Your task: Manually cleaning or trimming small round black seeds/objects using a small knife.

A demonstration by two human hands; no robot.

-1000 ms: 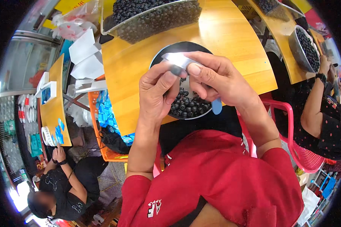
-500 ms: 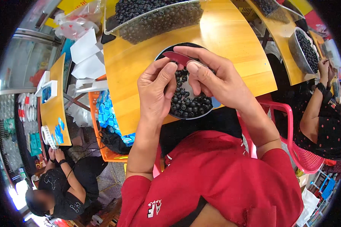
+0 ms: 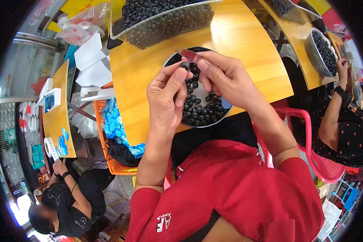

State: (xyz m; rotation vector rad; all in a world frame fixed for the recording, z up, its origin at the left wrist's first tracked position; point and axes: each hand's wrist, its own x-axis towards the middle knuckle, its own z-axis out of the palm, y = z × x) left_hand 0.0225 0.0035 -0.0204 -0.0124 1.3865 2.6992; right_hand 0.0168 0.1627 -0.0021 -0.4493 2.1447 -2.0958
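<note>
Between the thumb and forefinger of my left hand (image 3: 167,90) is a small dark round bead-like piece (image 3: 184,65). My right hand (image 3: 226,78) is closed on a small knife (image 3: 188,55), its thin blade pointing left above that piece. Under both hands is a round bowl (image 3: 200,92) with a pale bottom. Many more dark round pieces (image 3: 201,115) lie in it, mostly toward its near side. Beneath the right hand shows a blue flat part (image 3: 226,103); whether it belongs to the knife cannot be told.
A clear bin (image 3: 169,24) full of dark pieces stands at the wooden table's (image 3: 254,52) far side. Left of the table is an orange crate (image 3: 105,141) with blue packets. Other people sit at both sides, and a pink chair (image 3: 308,133) is at the right.
The knife blade and right fingers have shifted slightly away from the left fingertips. The dark piece in my left hand now shows more plainly.
</note>
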